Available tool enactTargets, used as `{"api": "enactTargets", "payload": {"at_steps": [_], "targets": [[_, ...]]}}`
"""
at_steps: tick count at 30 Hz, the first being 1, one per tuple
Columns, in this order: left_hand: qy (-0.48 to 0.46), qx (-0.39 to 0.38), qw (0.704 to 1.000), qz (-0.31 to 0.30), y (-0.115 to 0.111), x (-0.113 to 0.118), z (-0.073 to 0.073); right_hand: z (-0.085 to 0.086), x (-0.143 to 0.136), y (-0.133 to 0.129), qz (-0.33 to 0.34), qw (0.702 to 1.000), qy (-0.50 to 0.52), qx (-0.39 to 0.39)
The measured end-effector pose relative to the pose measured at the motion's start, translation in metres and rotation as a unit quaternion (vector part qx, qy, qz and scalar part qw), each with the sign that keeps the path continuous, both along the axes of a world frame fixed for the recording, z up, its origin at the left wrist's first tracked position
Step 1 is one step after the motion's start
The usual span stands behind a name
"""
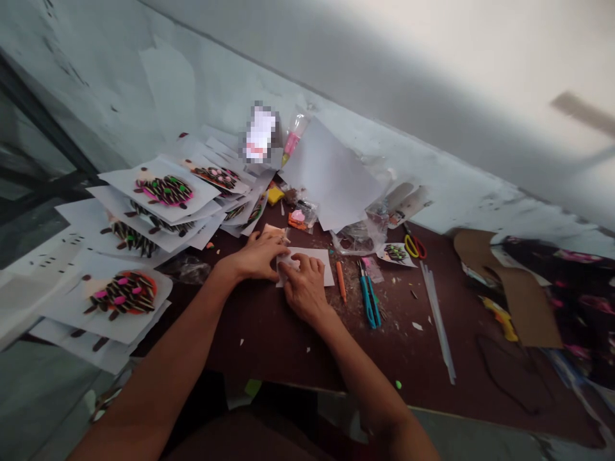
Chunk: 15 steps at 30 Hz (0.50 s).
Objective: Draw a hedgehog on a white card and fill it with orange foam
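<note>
My left hand (259,258) rests at the left edge of a small white sheet of paper (328,269), fingers bent and thumb apart. Just beyond its fingers lies a beige piece (275,232), partly covered by the hand. My right hand (307,286) is on the paper, its fingers curled down. Between the two hands a small whitish, shiny patch shows, too blurred to name. To the right of the paper lie an orange marker-like stick (341,280) and teal-handled cutters (369,301).
Stacked papers with hedgehog crafts (168,191) fill the left side. A phone-like lit screen (260,133) leans at the wall. Farther right are yellow-and-red scissors (414,245), clear glue sticks (438,323), a yellow glue gun (501,318) and brown cardboard (528,307).
</note>
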<state>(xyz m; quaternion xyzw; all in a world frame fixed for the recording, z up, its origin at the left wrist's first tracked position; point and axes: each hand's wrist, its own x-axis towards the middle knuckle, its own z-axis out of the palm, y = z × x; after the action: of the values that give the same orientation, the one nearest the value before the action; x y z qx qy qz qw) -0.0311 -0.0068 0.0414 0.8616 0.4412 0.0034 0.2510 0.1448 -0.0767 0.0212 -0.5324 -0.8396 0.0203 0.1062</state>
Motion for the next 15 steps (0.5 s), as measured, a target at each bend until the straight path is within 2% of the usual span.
{"api": "enactTargets", "payload": {"at_steps": [5,12,15], "targets": [[-0.005,-0.002,1.0,0.002,-0.001,0.0,0.001,0.003,-0.003,0.003,0.002,1.0,-0.013,-0.004],[0.006,-0.012,1.0,0.009,-0.001,0.001,0.004,0.004,0.008,0.002,-0.023,0.999,0.036,0.002],[0.003,-0.011,1.0,0.006,0.0,0.0,0.002,0.004,0.011,-0.001,-0.007,1.0,0.027,0.014]]}}
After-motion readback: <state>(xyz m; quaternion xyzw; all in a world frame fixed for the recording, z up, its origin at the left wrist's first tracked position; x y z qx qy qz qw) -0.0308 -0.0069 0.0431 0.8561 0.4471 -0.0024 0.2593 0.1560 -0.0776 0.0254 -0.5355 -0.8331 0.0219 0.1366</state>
